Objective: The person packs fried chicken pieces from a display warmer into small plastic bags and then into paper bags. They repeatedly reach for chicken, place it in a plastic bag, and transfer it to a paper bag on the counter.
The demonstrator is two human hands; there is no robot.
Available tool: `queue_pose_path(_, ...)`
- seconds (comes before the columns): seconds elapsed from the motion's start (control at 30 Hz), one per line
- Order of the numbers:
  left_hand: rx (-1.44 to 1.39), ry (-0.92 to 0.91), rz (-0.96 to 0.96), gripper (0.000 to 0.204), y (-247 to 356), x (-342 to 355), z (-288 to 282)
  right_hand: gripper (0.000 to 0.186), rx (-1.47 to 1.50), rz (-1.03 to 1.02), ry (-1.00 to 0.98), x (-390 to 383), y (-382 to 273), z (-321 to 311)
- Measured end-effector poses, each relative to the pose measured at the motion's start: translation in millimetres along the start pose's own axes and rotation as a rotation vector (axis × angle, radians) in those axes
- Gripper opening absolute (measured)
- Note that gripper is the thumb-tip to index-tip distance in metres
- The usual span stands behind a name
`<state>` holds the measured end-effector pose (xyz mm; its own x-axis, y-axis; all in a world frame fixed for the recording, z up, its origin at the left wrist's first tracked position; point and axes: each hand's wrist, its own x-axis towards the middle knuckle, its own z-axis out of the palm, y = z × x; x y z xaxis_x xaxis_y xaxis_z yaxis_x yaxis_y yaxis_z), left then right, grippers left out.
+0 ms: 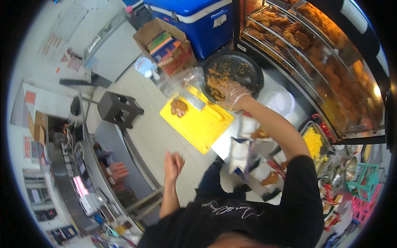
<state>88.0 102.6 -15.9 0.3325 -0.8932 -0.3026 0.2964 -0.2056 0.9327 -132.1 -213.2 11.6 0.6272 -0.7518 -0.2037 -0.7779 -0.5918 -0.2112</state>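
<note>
My right hand [233, 94], in a clear plastic glove, reaches into a round black pan [255, 68] on the counter. It touches brown crumbly food [215, 78] at the pan's near left. Its fingers blend into the food, so their grip is unclear. Beside the pan lies a yellow cutting board [194, 130] with a cut piece of browned meat [179, 108] on it. A clear plastic bag [191, 78] overlaps the board's far edge. My left hand [174, 164] is bare and held in the air below the board, its fingers curled in, with nothing seen in them.
Right of the pan stands a lit glass cabinet [289, 45] of fried food; behind it, a blue cooler [198, 25] and an open cardboard box [178, 60]. Paper food boxes [240, 155] line the near counter. A white bowl [282, 103] and a yellow-filled tray [313, 142] are rightward. A dark stool [118, 108] is left.
</note>
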Motion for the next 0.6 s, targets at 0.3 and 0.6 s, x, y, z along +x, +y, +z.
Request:
queue_pose_path(0.3,0.181,0.374,0.031,0.064,55,-18,-106,0.047,0.183,0.350,0.052,114,1,99)
queue_pose_path(0.6,0.185,-0.515,0.053,0.071,111,135,11,0.063,1.378,0.622,0.465,76,-22,19)
